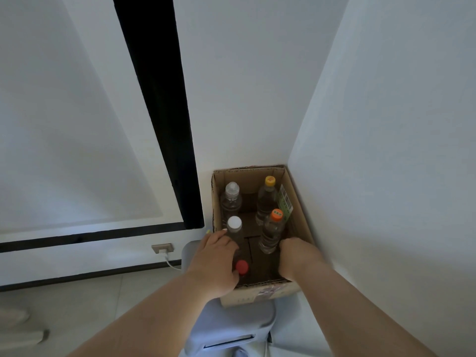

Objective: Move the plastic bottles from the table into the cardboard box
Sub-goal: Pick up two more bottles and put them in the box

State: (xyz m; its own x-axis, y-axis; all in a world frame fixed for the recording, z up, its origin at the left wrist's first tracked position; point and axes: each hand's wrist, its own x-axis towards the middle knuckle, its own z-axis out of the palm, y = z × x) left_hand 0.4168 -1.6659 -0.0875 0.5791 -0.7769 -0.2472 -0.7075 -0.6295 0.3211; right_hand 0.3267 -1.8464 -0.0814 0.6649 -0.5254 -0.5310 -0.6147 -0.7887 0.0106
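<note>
White walls meet in a corner here, with a black-framed panel on the left one. Tucked into that corner, the cardboard box sits open-topped on a pale grey stand. Both hands are down in the box! The left hand is over the near-left side, fingers curled down around the white-capped bottle. The right hand reaches in along the right wall, its fingers hidden below, so I cannot tell its grip. Five bottles stand upright inside: the clear-capped bottle at the back left, yellow-capped bottle at the back right, orange-capped bottle just beside the right hand, and the red-capped bottle nearest, touching the left wrist. A wall socket with a white cable sits low left.
</note>
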